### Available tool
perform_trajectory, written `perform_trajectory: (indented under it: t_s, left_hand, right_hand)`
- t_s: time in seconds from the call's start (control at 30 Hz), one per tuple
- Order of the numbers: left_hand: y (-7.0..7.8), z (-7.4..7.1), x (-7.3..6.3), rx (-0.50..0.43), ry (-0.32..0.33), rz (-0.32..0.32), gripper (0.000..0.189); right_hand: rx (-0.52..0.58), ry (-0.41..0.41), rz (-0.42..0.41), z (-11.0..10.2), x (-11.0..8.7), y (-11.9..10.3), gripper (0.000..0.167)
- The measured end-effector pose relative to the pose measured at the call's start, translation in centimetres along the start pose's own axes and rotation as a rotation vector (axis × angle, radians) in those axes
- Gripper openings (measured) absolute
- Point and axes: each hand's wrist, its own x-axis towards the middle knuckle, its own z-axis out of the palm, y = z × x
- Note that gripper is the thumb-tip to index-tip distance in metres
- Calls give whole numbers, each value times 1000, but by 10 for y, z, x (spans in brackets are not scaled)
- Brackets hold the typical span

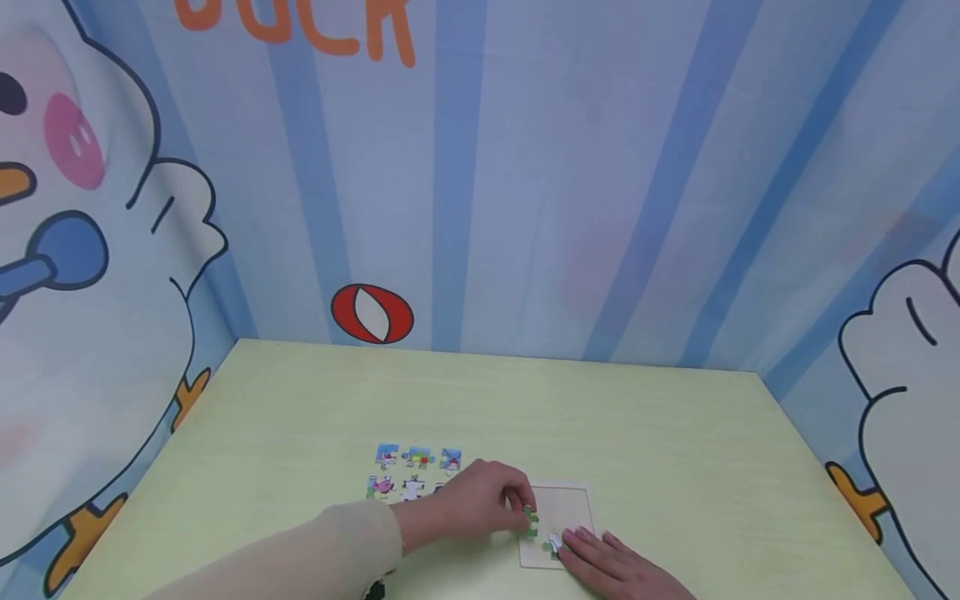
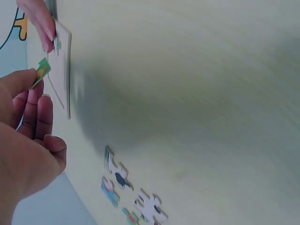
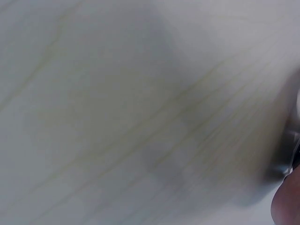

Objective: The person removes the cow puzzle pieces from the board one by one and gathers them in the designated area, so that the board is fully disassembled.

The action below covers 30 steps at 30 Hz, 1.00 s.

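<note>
My left hand [image 1: 483, 500] pinches a green jigsaw puzzle piece [image 2: 42, 71] between thumb and fingertips. In the head view that piece overlaps the left side of a pale square puzzle board [image 1: 566, 502]. With its fingers stretched out, my right hand [image 1: 621, 568] lies over the board's lower right part. Its fingertips are at another puzzle piece [image 1: 554, 546], white and green, which they partly cover. The right wrist view is blurred, with only a bit of a finger [image 3: 288, 201] at its lower right edge.
Several loose puzzle pieces [image 1: 387, 455] lie in rows left of the board, some hidden behind my left forearm. Under everything is a pale yellow table [image 1: 645, 433]. A blue striped backdrop [image 1: 525, 208] with cartoon ducks stands at its back and sides.
</note>
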Motion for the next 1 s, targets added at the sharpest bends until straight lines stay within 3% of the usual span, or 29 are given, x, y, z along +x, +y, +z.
perform_trajectory:
  t_s: [0.4, 0.73, 1.0]
  left_hand:
    - [-14, -34, -18, 52, 26, 9, 15]
    - [-32, -55, -45, 78, 33, -13, 16]
    - [-46, -69, -68, 82, 43, -20, 16]
  right_hand:
    - [26, -24, 27, -3, 3, -2, 67]
    - [-51, 90, -41, 3, -1, -1, 69]
    - [-90, 97, -38, 4, 0, -2, 70]
